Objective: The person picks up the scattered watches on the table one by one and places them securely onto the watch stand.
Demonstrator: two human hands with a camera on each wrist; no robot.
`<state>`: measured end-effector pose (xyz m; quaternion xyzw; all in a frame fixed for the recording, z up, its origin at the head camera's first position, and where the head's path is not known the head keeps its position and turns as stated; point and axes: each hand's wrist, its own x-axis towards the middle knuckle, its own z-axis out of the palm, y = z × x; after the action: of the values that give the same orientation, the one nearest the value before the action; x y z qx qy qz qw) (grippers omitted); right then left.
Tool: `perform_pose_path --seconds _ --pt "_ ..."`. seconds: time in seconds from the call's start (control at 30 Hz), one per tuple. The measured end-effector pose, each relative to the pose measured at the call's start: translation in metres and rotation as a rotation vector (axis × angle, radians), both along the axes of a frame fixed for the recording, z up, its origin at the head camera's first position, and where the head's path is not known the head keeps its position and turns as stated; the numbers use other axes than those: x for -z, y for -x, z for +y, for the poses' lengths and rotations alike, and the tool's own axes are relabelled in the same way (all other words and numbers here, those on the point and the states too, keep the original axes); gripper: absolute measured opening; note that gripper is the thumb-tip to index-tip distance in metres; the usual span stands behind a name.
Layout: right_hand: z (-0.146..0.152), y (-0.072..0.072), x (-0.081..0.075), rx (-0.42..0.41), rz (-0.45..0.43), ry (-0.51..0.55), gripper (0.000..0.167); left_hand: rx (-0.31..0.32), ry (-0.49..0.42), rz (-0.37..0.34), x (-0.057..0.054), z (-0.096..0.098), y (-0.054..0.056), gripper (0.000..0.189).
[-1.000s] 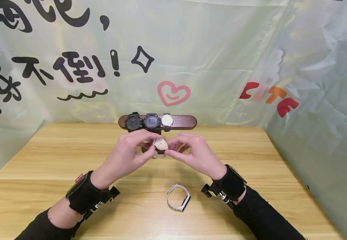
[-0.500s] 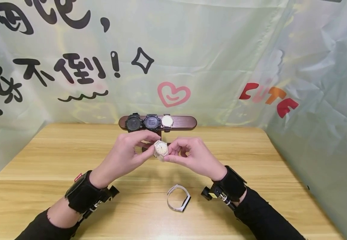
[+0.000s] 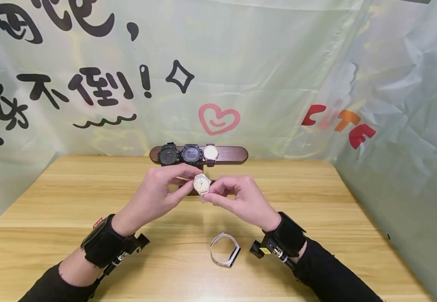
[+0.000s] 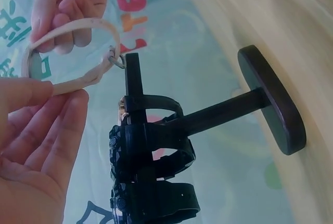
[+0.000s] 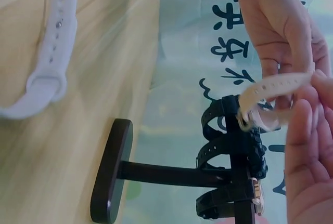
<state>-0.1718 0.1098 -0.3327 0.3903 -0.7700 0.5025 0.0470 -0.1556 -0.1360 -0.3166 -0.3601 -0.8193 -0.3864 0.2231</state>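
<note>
A pale wristwatch [image 3: 202, 183] with a cream strap is held up in front of the watch stand, its round dial facing the head camera. My left hand [image 3: 162, 188] pinches its left side between thumb and fingers. My right hand [image 3: 241, 195] pinches the strap at the lower right, just below the dial. In the left wrist view the strap [image 4: 83, 24] curves into a loop with a metal buckle [image 4: 117, 58] at its far end; whether it is fastened I cannot tell. The dark wooden watch stand [image 3: 231, 154] carries two black watches [image 3: 168, 154] and a gold-rimmed watch [image 3: 210, 152].
A white fitness band [image 3: 235, 255] lies in a loop on the wooden table [image 3: 173, 268], nearer than the hands. The stand's foot [image 4: 273, 102] rests on the table at the back. A printed cloth [image 3: 279, 63] hangs behind and along the sides.
The watch has turned so that its dial faces the head camera more squarely. My right hand has shifted slightly left and down along the strap; my left hand has hardly moved.
</note>
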Motion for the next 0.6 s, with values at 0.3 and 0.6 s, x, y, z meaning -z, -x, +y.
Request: perform_pose_path --seconds 0.3,0.6 --pt "-0.0029 -0.0027 0.0035 0.049 0.006 0.085 0.007 0.142 -0.087 -0.090 0.0007 -0.0010 0.0006 0.051" --pt "-0.0043 -0.0035 0.0032 0.011 0.015 0.108 0.006 0.148 -0.093 -0.094 0.0001 -0.0006 0.0014 0.052"
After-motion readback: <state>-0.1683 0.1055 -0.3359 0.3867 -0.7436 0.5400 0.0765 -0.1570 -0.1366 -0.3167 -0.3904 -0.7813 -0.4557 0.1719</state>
